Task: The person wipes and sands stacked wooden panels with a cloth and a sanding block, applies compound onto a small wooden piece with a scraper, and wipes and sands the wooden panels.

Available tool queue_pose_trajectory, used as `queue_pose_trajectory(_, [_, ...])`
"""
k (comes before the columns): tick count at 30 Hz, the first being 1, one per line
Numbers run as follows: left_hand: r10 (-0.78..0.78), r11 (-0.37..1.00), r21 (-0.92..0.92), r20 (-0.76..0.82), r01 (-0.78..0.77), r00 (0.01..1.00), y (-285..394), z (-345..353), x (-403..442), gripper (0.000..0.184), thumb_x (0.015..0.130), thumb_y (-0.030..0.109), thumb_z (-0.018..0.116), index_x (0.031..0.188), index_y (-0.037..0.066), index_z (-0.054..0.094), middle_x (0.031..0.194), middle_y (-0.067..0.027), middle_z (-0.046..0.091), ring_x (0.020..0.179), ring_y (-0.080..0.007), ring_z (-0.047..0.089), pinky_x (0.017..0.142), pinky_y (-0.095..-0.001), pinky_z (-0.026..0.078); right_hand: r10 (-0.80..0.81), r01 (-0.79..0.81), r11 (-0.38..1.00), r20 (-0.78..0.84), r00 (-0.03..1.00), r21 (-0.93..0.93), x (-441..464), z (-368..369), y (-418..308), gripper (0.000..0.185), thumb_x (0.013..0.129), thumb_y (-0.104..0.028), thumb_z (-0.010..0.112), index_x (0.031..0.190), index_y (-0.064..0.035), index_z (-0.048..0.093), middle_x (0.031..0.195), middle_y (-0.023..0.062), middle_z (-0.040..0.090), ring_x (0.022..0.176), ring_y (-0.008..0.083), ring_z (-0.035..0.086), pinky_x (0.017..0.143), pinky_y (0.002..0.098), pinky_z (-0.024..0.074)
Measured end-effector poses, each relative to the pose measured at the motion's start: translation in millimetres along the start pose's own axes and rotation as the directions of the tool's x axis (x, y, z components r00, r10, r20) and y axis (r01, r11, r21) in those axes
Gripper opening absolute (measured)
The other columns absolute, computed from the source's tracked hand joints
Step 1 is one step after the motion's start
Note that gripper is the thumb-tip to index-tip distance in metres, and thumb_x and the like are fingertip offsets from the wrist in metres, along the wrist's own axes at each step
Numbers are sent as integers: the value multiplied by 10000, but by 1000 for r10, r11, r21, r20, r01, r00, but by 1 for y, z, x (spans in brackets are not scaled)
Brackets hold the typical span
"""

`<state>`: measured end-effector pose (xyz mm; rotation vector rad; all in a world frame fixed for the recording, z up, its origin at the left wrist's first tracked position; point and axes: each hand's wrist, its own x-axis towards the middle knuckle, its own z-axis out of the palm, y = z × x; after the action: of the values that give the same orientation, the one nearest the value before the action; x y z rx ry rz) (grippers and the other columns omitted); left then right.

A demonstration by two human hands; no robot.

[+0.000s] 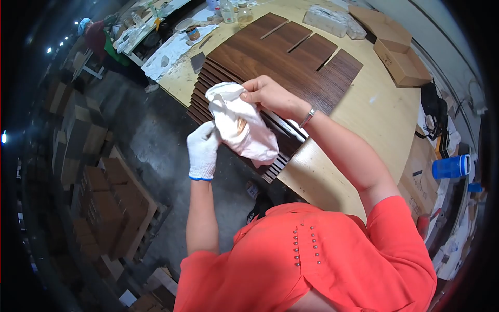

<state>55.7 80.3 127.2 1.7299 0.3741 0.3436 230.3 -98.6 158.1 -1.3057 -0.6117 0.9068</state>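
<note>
A crumpled white cloth (244,132) with a brownish stain hangs between my two hands, above the near edge of the stacked boards. My left hand (202,151), in a white knitted glove with a blue cuff, pinches the cloth's left side. Bare, with a metal band at the wrist, my right hand (273,97) grips its upper right edge. Beneath lies a stack of dark brown wood-grain boards (270,49), its layers stepped along the left side. Narrow slots cut into the far edge of the top board. The cloth hides part of the stack's front.
The stack rests on a pale worktable (332,187). An open cardboard box (400,62) and wrapped blocks (327,21) sit at the back right, bottles (227,11) at the back. A blue bottle (449,167) stands far right. Another person (106,47) works at the upper left.
</note>
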Motion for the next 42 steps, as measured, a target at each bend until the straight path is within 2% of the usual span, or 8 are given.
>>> queue_pose_trajectory(10, [66, 874, -373, -545, -313, 836, -29, -81, -2, 154, 953, 45, 619, 1056, -49, 685, 993, -91, 696, 906, -175, 662, 840, -304, 506, 8, -17, 1000, -424, 906, -18, -19, -66, -10, 188, 1004, -153, 600, 1029, -12, 721, 857, 25, 718, 759, 105, 676, 704, 288, 555])
queue_pose_trajectory(14, [107, 817, -457, -479, -352, 871, -6, -63, -10, 170, 953, 47, 607, 1082, -49, 664, 1020, -108, 682, 972, -193, 654, 906, -332, 499, -262, -238, 762, -622, 738, -602, -13, -78, 0, 227, 891, -248, 678, 982, -49, 740, 880, 119, 739, 794, 247, 717, 762, 390, 565])
queue_pose_trajectory(18, [152, 792, -509, -372, -338, 916, 12, -59, -3, 205, 967, 78, 615, 1122, -51, 653, 1065, -121, 683, 1024, -216, 656, 951, -357, 498, -613, 26, 486, -320, 722, -873, -21, -16, -12, 280, 814, -283, 737, 1010, -84, 744, 1030, 143, 712, 991, 333, 684, 865, 448, 550])
queue_pose_trajectory(24, [259, 754, -542, -275, -371, 926, 36, -71, 3, 271, 965, 126, 641, 1179, -40, 640, 1151, -148, 685, 1083, -270, 665, 993, -420, 518, -319, 157, 278, 63, 946, -948, 6, 43, 19, 460, 770, -364, 811, 1130, -89, 728, 1069, 127, 631, 1070, 323, 630, 901, 438, 530])
queue_pose_trajectory(34, [166, 613, -750, -185, -249, 969, 62, -79, -9, 288, 1005, 154, 595, 1215, -42, 622, 1183, -179, 678, 1108, -323, 664, 1011, -465, 529, -106, 214, 704, 198, 974, -677, 29, 97, 46, 418, 876, -327, 757, 1192, -57, 717, 1110, 183, 672, 1065, 360, 653, 897, 427, 519])
queue_pose_trajectory(38, [-28, 556, -820, -186, -139, 982, 62, -101, 4, 303, 1018, 181, 567, 1227, -31, 624, 1173, -173, 681, 1125, -282, 658, 1022, -438, 515, 23, -7, 995, 172, 985, -95, 24, 71, 45, 192, 906, -142, 631, 954, 33, 692, 812, 29, 635, 788, 107, 626, 747, 295, 514])
queue_pose_trajectory(40, [137, 957, -168, -464, -239, 875, 18, -129, 24, 432, 1014, 193, 592, 1379, -35, 554, 1319, -200, 631, 1221, -264, 611, 1052, -402, 469, 111, -173, 935, 210, 971, 308, 20, 55, 52, 113, 927, -79, 558, 916, -22, 655, 839, 16, 628, 802, 128, 615, 779, 313, 513])
queue_pose_trajectory(42, [257, 962, 195, -404, -192, 878, 16, -101, 11, 619, 1008, 217, 613, 1530, -31, 390, 1507, -234, 476, 1357, -272, 506, 1105, -382, 423, 156, -228, 815, 177, 972, 533, 11, 55, 50, 104, 937, -83, 557, 941, -33, 647, 910, 40, 654, 881, 145, 630, 845, 337, 515])
